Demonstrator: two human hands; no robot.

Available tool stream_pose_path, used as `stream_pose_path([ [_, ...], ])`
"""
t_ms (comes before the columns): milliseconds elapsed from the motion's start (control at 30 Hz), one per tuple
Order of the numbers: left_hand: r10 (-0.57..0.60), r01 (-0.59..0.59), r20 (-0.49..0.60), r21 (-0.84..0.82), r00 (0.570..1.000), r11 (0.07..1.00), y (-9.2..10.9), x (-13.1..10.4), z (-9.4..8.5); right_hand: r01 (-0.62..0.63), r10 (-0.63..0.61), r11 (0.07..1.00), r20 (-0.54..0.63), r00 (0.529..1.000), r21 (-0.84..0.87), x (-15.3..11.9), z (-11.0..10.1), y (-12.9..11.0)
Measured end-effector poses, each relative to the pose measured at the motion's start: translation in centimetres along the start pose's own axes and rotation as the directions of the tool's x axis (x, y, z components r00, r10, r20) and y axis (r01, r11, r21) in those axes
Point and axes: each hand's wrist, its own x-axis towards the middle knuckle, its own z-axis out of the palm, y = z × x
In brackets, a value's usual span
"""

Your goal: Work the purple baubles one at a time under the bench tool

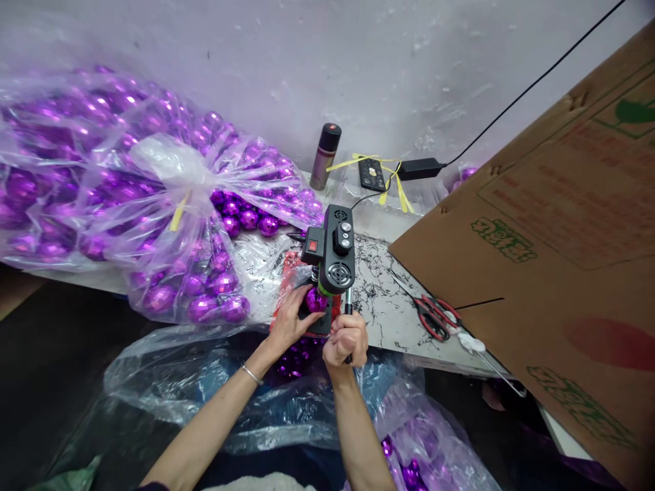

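A black bench machine (338, 249) with a red switch stands on a red mat at the middle of the table. Beneath its head sits a shiny purple ball (316, 299). My left hand (290, 319) wraps its thumb and fingers around the ball's left and front sides. On the machine's right, my right hand (346, 339) is closed around the black grip of its metal lever. Clear plastic bags (168, 164) full of purple balls lie to the left.
Red-handled scissors (434, 315) lie right of the machine, beside a large cardboard box (542, 259). Behind stand a dark bottle (325, 157) and a black adapter (420, 168) with a cord. Black scraps litter the white table (381, 327). An open plastic bag (205, 389) hangs at the front.
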Motion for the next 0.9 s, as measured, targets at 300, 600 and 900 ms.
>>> stream_pose_path([
  [300, 0.021, -0.021, 0.012, -0.024, 1.0, 0.999, -0.3, 0.4, 0.0, 0.058, -0.055, 0.997, -0.043, 0.998, 0.056, 0.1, 0.5, 1.0],
  [600, -0.023, 0.023, 0.008, -0.05, 1.0, 0.998, -0.2, 0.7, 0.4, 0.059, -0.061, 0.995, 0.022, 0.998, 0.082, 0.0, 0.1, 0.7],
  [900, 0.051, -0.05, 0.039, -0.031, 0.998, 0.998, -0.4, -2.9, -1.3, -0.194, 0.187, 0.974, 0.071, 0.98, 0.121, 6.3, -1.1, -2.3],
])
